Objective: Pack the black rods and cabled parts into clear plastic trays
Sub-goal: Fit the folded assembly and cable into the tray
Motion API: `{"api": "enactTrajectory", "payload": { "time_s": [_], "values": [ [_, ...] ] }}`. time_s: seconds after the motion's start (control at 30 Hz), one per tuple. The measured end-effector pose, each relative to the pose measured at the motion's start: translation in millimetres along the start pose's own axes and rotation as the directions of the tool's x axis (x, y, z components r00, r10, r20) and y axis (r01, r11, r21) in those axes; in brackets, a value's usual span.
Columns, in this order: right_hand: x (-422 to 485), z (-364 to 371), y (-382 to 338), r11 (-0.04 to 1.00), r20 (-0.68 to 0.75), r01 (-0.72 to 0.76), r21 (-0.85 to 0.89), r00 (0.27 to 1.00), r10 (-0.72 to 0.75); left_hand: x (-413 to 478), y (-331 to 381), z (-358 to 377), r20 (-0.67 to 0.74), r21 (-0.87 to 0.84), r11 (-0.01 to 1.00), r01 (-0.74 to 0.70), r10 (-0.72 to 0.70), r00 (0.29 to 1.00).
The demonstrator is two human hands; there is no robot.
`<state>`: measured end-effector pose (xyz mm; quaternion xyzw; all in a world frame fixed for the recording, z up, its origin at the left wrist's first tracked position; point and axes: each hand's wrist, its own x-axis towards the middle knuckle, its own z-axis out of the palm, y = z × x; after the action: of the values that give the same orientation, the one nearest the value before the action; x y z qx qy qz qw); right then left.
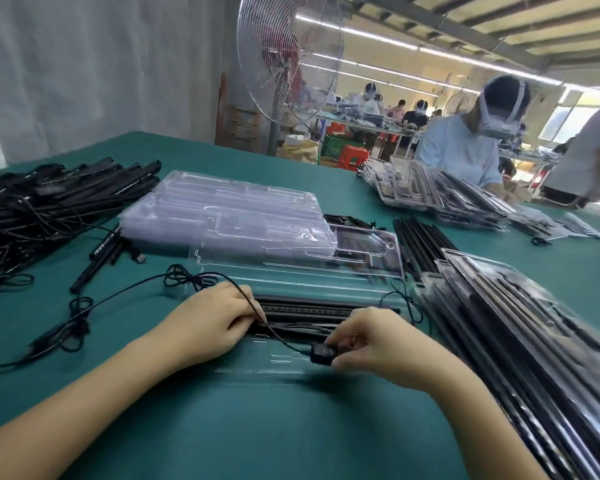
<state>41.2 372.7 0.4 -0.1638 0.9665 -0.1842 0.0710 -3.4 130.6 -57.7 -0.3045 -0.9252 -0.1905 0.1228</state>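
Observation:
An open clear plastic tray [291, 285] lies on the green table in front of me. Black rods [309, 308] sit in its near half. My left hand [208, 320] rests on the rods' left end, fingers curled over them, and a thin black cable [125, 292] runs across its knuckles. My right hand [371, 341] pinches a small black box [321, 353] on that cable, just above the tray's near edge. The cable trails left in loops across the table.
A stack of empty clear trays [229, 209] stands behind the open one. A heap of cabled black rods [49, 202] fills the far left. Loose rods [420, 244] and packed trays [520, 323] lie at the right. A person works across the table, and a fan [288, 57] stands behind.

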Motion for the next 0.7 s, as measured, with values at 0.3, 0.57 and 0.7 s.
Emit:
{"api": "enactTrajectory", "payload": {
  "time_s": [0.3, 0.57, 0.7],
  "values": [
    [2.6, 36.6, 10.8, 0.947, -0.164, -0.051, 0.317, 0.981, 0.108, -9.4, 12.0, -42.9, 0.311, 0.238, 0.968, 0.083, -0.157, 0.937],
    [16.7, 33.9, 9.3, 0.958, -0.038, -0.066, 0.28, 0.996, 0.079, -6.5, 49.2, -5.3, -0.071, 0.114, 0.943, -0.313, 0.322, 0.944],
    [21.6, 29.7, 7.9, 0.959, 0.01, -0.096, 0.266, 0.995, 0.097, -1.5, 56.6, 25.5, -0.019, -0.103, 0.982, -0.155, 0.154, 0.988]
  ]
}}
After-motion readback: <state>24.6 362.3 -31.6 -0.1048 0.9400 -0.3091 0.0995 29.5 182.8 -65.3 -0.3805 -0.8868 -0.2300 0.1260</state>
